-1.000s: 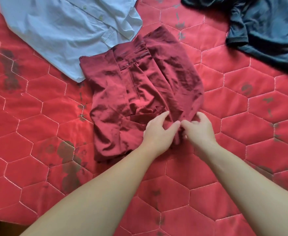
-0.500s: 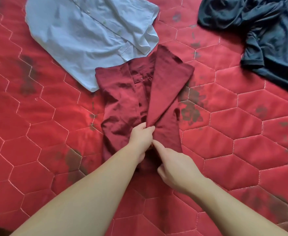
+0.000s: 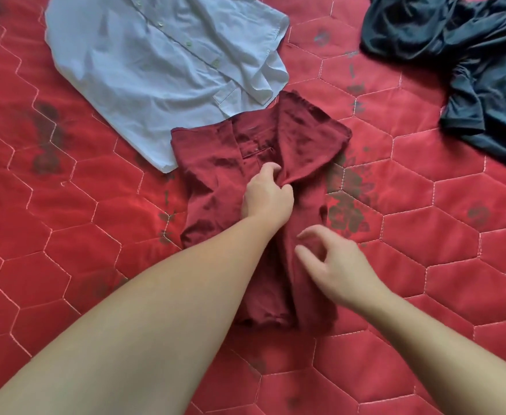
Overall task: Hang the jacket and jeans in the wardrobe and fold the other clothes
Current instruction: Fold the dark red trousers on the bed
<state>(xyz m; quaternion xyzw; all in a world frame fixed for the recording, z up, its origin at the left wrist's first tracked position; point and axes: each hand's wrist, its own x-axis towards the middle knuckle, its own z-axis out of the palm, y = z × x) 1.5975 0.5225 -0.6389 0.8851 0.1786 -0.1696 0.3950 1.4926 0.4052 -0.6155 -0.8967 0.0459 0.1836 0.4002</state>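
**Dark red garment half folded under both hands**

No brand, label or readable writing showed on any of the clothes or on the cover beneath them.

The dark red garment [image 3: 215, 187] lay directly under the hands, on a red quilted cover [image 3: 66, 235] stitched in hexagons and marked with dark blotches. The cloth was a deep wine colour with a slight sheen, creased throughout. Its right side was folded inward as a long slanted flap, whose wide end fanned out beyond the left hand and whose narrow part ran back toward the wrists. A placket or pocket edge with a small button showed just beyond the left hand's fingertips. The near end of the garment bunched into a rumpled hem between the two forearms.

The left hand [image 3: 268, 196] had its fingers curled and pinched the edge of the folded flap near the middle of the garment. The right hand [image 3: 332, 262] was just nearer and to the right of it, over the lower part of the garment, fingers spread and loosely bent, gripping nothing.

Beyond and to the left of the left hand lay a pale blue shirt [image 3: 155, 64], buttons visible, its edge touching the red garment. Well beyond and to the right of the right hand sat a crumpled dark navy garment [image 3: 470, 55].
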